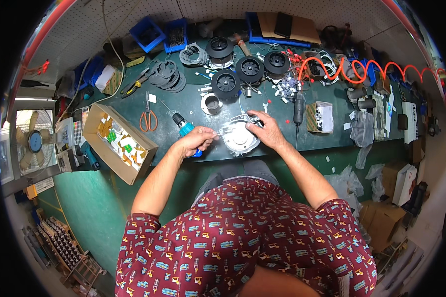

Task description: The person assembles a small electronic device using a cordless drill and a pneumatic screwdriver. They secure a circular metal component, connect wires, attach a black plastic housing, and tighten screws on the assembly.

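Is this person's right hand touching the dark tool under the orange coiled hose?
Apart. The head view shows a strip of green bench top between the right hand and the dark tool.

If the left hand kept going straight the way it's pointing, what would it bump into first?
Most likely the round metal part, just to the right of the left hand. Depth is unclear: the fingertips may already touch its edge.

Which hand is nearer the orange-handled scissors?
Left. The left hand is to the right of the orange-handled scissors and slightly nearer the person; the right hand is farther right, at the silver housing.
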### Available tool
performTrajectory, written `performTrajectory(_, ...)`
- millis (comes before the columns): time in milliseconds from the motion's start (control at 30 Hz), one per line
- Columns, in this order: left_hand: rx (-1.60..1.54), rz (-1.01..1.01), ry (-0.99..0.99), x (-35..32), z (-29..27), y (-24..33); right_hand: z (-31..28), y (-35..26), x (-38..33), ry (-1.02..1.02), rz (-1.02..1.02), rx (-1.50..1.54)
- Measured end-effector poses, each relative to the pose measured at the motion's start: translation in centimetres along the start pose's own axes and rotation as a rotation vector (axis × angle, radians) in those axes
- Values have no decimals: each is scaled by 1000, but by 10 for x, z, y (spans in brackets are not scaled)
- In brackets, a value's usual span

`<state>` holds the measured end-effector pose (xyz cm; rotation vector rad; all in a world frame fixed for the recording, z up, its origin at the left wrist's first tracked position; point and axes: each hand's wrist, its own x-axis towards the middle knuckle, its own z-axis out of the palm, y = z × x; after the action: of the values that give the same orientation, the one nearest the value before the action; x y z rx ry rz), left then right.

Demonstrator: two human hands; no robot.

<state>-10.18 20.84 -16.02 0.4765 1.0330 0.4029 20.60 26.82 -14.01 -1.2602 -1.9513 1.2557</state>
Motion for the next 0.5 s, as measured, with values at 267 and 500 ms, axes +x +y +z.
performTrajectory(267, 396, 366, 76, 3, -5, -9, 5, -4, 2, -9, 22, 12)
performTrajectory(500, 1058, 863, 376, -11, 21, -11, 9, 3, -4, 36, 83, 125)
